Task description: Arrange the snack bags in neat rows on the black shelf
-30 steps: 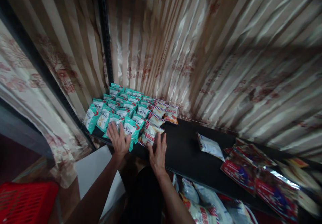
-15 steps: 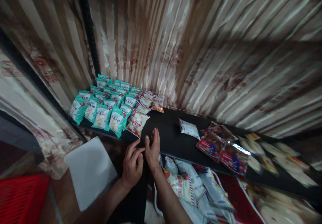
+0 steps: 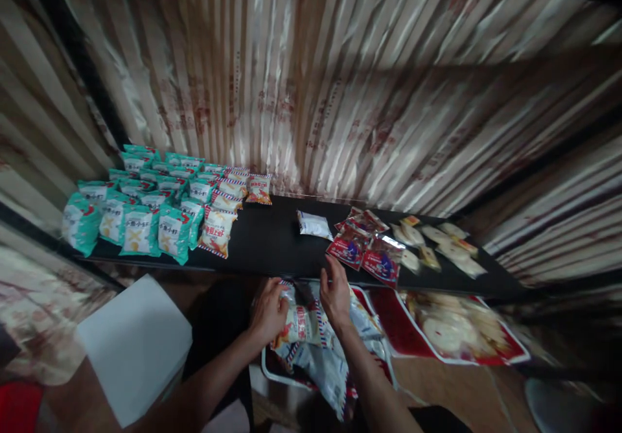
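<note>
My left hand (image 3: 269, 315) is at the left side of a cream-and-red snack bag (image 3: 299, 323) with a striped edge. Its fingers are bent and apart, at the bag's edge; I cannot make out a grip. My right hand (image 3: 336, 295) is over the bags on the right, its fingers spread and nothing between them. Under both hands, several white-and-blue snack bags (image 3: 321, 368) are heaped in a red tray with a white rim (image 3: 282, 381), below the front edge of the black shelf (image 3: 272, 245).
Rows of teal snack bags (image 3: 140, 229) stand at the shelf's left, beside several cream striped bags (image 3: 217, 231). A white packet (image 3: 315, 225), red packets (image 3: 347, 249) and pale flat packs (image 3: 454, 251) lie rightward. Another tray (image 3: 515, 355) and a white box (image 3: 136, 349) sit below.
Both hands have moved from close together at the shelf's front edge to the bags in the tray, and are now farther apart. The view has shifted to the right.
</note>
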`<action>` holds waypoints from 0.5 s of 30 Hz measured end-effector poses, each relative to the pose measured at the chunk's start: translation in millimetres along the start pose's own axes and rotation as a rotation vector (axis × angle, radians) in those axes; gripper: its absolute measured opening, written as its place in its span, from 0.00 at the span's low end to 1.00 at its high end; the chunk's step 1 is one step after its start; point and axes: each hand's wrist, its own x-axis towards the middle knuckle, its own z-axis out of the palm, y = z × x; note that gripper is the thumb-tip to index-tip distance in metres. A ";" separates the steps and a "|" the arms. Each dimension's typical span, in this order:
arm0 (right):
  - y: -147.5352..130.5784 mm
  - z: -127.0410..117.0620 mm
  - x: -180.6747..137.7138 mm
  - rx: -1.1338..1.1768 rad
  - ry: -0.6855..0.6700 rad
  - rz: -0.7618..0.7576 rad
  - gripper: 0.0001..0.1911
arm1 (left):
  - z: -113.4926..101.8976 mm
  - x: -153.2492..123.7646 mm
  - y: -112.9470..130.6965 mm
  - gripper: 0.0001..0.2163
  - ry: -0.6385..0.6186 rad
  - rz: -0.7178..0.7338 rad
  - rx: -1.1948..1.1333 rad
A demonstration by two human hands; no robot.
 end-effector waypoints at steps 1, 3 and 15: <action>2.7 1.6 8.0 -0.016 -0.011 -0.036 0.20 | 0.6 4.7 1.0 0.13 0.008 0.019 0.006; 5.2 7.0 29.1 -0.051 -0.037 -0.113 0.21 | 1.8 15.3 4.1 0.12 0.011 0.067 0.008; 39.0 40.3 113.6 -0.386 -0.363 -0.101 0.35 | 11.4 79.1 38.5 0.11 0.044 0.097 -0.106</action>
